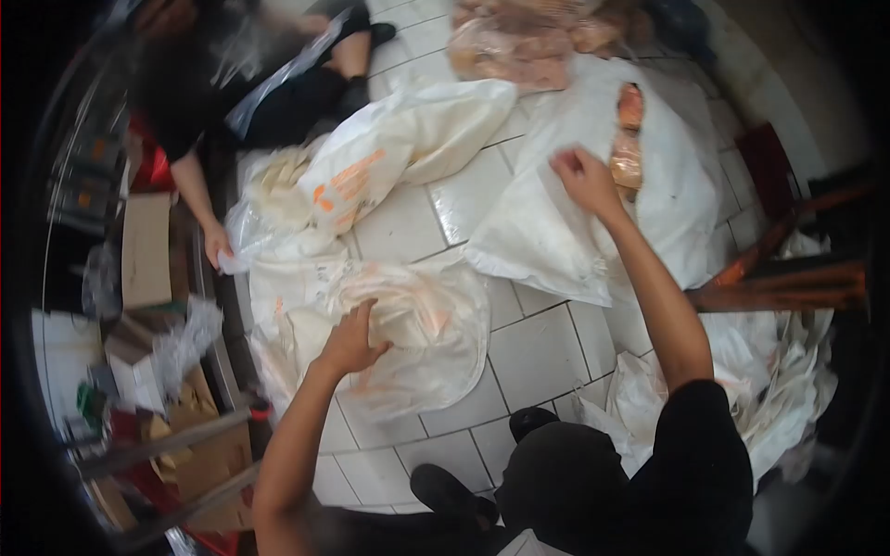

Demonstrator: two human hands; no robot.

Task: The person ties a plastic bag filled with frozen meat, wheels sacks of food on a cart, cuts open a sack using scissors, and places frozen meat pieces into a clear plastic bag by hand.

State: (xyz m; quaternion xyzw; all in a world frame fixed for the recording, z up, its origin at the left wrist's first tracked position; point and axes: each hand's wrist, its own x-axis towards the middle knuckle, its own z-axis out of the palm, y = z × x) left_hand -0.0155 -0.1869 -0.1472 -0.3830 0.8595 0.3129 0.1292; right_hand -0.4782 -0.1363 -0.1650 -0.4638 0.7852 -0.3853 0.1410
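Note:
My left hand has its fingers spread over a flattened white sack with a clear plastic liner and faint orange print. Whether the fingertips touch it, I cannot tell. Farther right, my right hand is raised above a big white sack, its fingers curled; anything between them is too small to make out. A tear in that sack shows orange-brown wrapped contents. Between the two hands and farther forward lies another white sack with orange print, pale material spilling at its left end.
A person in dark clothes sits at the upper left, one hand on clear plastic. Clear bags of brownish goods lie at the top. Cardboard boxes stand left, crumpled white sacks lower right, beside a wooden piece.

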